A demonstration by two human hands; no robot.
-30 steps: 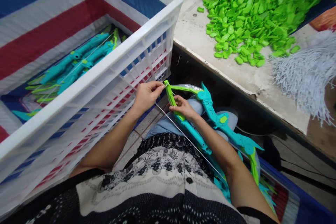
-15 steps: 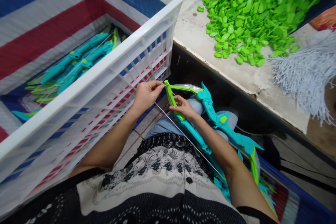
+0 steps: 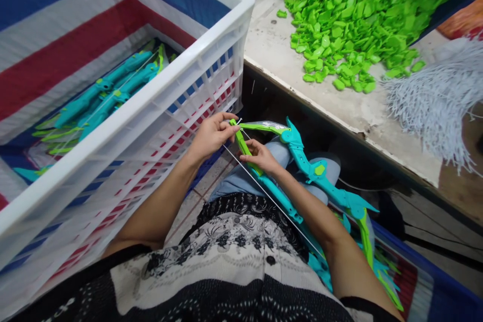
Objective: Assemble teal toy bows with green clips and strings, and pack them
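On my lap lies a teal and green toy bow (image 3: 279,196). My right hand (image 3: 260,156) is wrapped round its green limb just below the tip. My left hand (image 3: 211,136) pinches the white string (image 3: 264,193) at that green tip; the string runs taut down toward my right forearm. A second teal bow (image 3: 317,171) lies further right across my knees, untouched.
A white slatted crate (image 3: 169,85) at left holds several finished teal bows (image 3: 105,93) on a striped liner. The workbench (image 3: 287,60) ahead carries a heap of green plastic pieces (image 3: 350,15) and a bundle of white strings (image 3: 437,95). More bow parts lie at lower right.
My left hand's fingers have closed in tighter over the green tip. The bow tip sits slightly lower and left; the view has shifted a little.
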